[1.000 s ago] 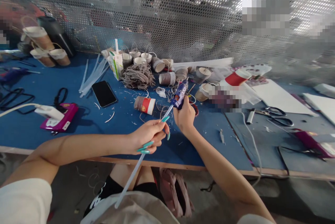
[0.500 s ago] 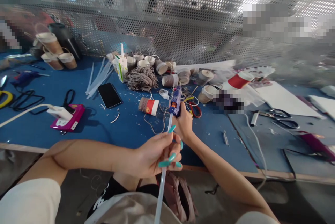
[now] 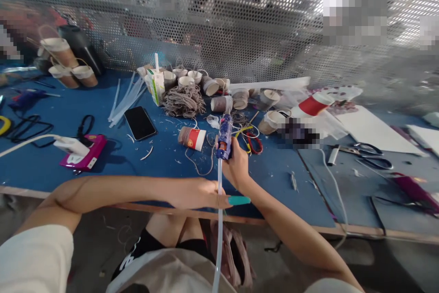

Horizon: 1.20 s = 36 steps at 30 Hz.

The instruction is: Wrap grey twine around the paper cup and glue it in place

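My right hand (image 3: 236, 165) is wrapped round a blue glue gun (image 3: 224, 137), which points away from me. From the gun's rear a long translucent glue stick (image 3: 220, 233) runs down toward my lap. My left hand (image 3: 202, 194) is closed on this stick below the gun, thumb with a long teal nail on top and most other fingers hidden. Left of the gun lies a paper cup (image 3: 192, 138) on its side, partly wound with brown cord, with a loose strand trailing from it.
A phone (image 3: 140, 123), a pink power strip (image 3: 84, 152) and loose glue sticks (image 3: 126, 101) lie left. Behind are a cord pile (image 3: 184, 100) and several cups. Red-handled scissors (image 3: 254, 143) lie right of the gun, black scissors (image 3: 372, 156) farther right.
My left hand has turned over on the glue stick, its fingers now mostly hidden beneath. The glue gun and stick have shifted slightly left and stand more upright in view.
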Motion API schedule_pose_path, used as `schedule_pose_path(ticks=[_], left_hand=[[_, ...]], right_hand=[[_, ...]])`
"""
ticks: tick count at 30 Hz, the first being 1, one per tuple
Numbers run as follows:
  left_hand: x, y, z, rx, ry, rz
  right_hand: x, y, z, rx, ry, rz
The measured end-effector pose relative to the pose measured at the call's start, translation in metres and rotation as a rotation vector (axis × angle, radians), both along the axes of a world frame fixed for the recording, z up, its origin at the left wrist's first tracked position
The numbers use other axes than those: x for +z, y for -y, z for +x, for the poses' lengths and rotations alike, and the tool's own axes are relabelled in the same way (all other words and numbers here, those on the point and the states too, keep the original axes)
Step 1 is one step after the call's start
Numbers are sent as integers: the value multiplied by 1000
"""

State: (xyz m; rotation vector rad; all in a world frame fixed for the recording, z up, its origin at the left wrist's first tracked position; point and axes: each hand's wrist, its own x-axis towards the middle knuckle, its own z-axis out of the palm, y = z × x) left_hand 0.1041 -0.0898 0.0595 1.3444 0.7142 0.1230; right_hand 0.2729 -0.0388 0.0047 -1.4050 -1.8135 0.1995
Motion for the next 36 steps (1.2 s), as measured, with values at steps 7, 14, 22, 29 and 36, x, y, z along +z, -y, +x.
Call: schedule_pose_path(ticks=[7,14,22,29,36], left_hand=[[65,-47,-52,-261,-580,800],[-1,-104,-54,11,-453,1295],[-22,-134,-58,169,-161,1066],[-52,-152,-63,479,20,834],[-66,-160,-68,432,71,866]], right_hand=[[-1,-2,2,-32,-14,8],[-8,-11,5,13,21,2],[-14,-17,7,8,-33,20],[-7,-13,6,53,-107,-32],[-2,-8,2,124,-78,-33]])
